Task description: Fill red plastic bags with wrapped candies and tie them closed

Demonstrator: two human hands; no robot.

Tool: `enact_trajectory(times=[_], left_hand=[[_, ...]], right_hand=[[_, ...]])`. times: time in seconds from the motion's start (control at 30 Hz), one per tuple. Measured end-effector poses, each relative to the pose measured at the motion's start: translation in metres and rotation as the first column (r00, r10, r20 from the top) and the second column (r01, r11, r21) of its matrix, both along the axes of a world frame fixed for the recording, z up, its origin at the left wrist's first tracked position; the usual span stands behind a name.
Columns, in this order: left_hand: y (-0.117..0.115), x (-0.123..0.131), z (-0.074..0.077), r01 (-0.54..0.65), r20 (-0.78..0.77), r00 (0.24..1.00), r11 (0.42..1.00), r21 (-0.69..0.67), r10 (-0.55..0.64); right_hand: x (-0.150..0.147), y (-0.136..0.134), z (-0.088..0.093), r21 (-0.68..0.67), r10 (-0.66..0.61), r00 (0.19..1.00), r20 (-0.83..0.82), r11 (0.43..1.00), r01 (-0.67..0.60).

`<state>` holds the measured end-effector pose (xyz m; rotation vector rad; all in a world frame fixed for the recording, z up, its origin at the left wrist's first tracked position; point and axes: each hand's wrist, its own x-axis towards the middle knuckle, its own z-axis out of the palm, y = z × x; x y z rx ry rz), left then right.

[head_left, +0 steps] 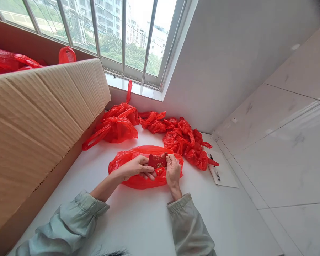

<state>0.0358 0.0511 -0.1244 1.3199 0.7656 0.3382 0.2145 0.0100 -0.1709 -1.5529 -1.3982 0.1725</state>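
Between my two hands is a small dark-red packet with gold characters, stretched flat above an open red plastic bag. My left hand pinches its left end between thumb and fingers. At the packet's right end, my right hand has its fingers closed on the edge. A brighter red wrapped piece with gold marks shows just under the packet, near my left fingertips; whether it is held I cannot tell. The bag lies spread on the white table, its inside mostly hidden by my hands.
Several tied red plastic bags line the wall side of the table. A big cardboard box with more red bags stands at left. On the right lie white paper and a pen. A barred window is behind.
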Motion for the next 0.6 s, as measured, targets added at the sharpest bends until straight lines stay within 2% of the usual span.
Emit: enact_trajectory(times=[0.23,0.37,0.6], left_hand=[[-0.002,-0.003,0.008,0.012,0.022,1.000,0.997,0.081,-0.014],[-0.004,0.002,0.012,-0.082,0.103,0.993,0.977,0.197,0.063],[-0.003,0.011,0.003,-0.211,0.122,0.975,0.938,0.275,0.183]], right_hand=[[0.003,0.000,-0.004,-0.010,0.025,0.999,-0.020,1.000,-0.025],[-0.001,-0.005,0.002,0.025,0.055,0.998,0.024,0.998,-0.056],[-0.004,-0.007,0.006,0.069,0.095,0.993,0.073,0.993,-0.100]])
